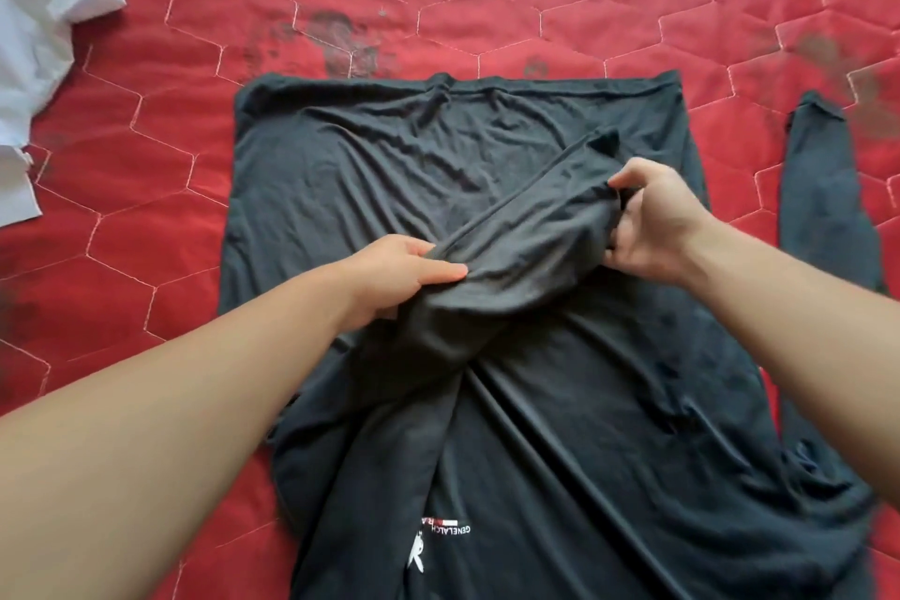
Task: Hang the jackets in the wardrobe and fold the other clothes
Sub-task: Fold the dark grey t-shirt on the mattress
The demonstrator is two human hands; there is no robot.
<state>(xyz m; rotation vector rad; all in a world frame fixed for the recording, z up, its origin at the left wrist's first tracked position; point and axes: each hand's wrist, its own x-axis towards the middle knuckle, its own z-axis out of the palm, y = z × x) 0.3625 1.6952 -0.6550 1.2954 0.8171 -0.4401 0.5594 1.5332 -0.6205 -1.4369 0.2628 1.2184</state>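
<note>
A black long-sleeved shirt (389, 171) lies spread flat on the red quilted bedspread (160, 210), hem far from me, white printed logo near the bottom of the view. One sleeve (526, 249) is laid diagonally across the shirt's body. My left hand (404, 273) grips this sleeve at its lower part, thumb on top of the cloth. My right hand (652, 224) pinches the same sleeve higher up, fingers curled into a bunch of fabric. The other sleeve (818, 190) stretches out flat on the right.
A white garment (44, 15) lies crumpled at the far left on the bedspread. Dark stains mark the quilt beyond the shirt's hem. Red quilt surface shows on both sides of the shirt.
</note>
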